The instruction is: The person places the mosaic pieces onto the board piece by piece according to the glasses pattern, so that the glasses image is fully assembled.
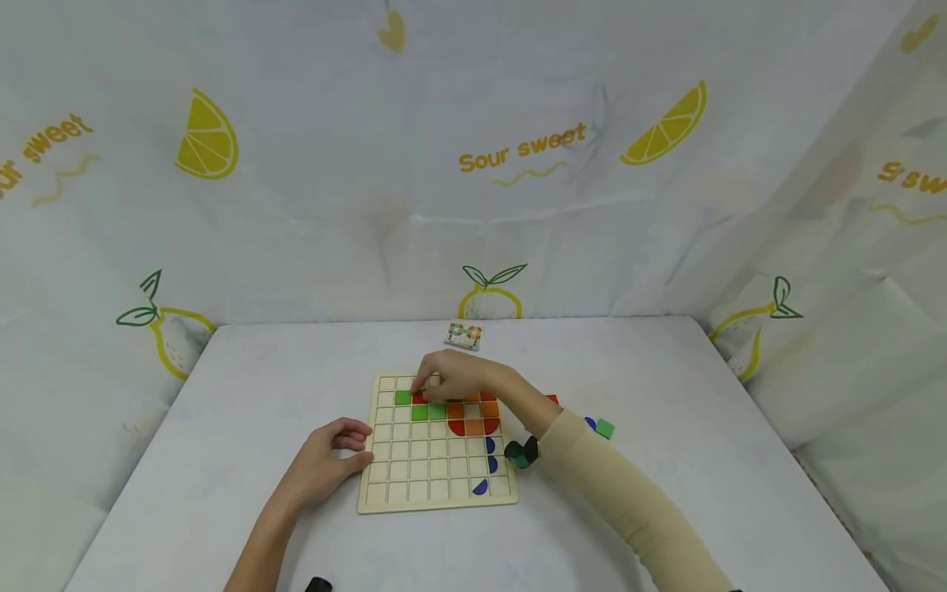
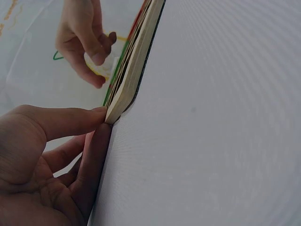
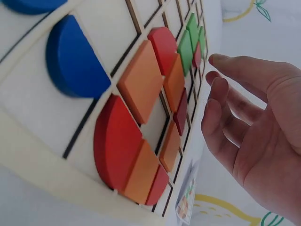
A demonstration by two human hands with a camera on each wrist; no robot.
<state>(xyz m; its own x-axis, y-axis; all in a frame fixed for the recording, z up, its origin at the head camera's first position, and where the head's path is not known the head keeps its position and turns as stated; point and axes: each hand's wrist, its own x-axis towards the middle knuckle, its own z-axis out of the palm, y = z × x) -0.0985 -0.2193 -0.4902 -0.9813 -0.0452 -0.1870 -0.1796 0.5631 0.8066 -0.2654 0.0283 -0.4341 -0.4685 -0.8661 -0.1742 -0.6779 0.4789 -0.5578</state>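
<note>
A pale wooden grid board (image 1: pixel 399 450) lies flat on the table. My left hand (image 1: pixel 333 460) holds its left edge; in the left wrist view the thumb (image 2: pixel 75 121) and a finger meet at the board's edge. Over the board's far part is my right hand (image 1: pixel 453 375), its fingers bent with nothing seen between them in the right wrist view. Just below those fingertips sits a red tile (image 1: pixel 418 398), beside a green tile (image 1: pixel 403 397). Orange tiles (image 3: pixel 141 82) and rounded red pieces (image 3: pixel 115 146) form a ring at the right. Blue half-rounds (image 3: pixel 75 59) lie along the right side.
A small patterned card (image 1: pixel 464 334) lies behind the board. To the right are a loose green tile (image 1: pixel 604 428), a blue piece (image 1: pixel 589 423) and a red piece (image 1: pixel 552 399), partly behind the right sleeve (image 1: pixel 629 501). A dark green object (image 1: pixel 521 453) shows by the forearm.
</note>
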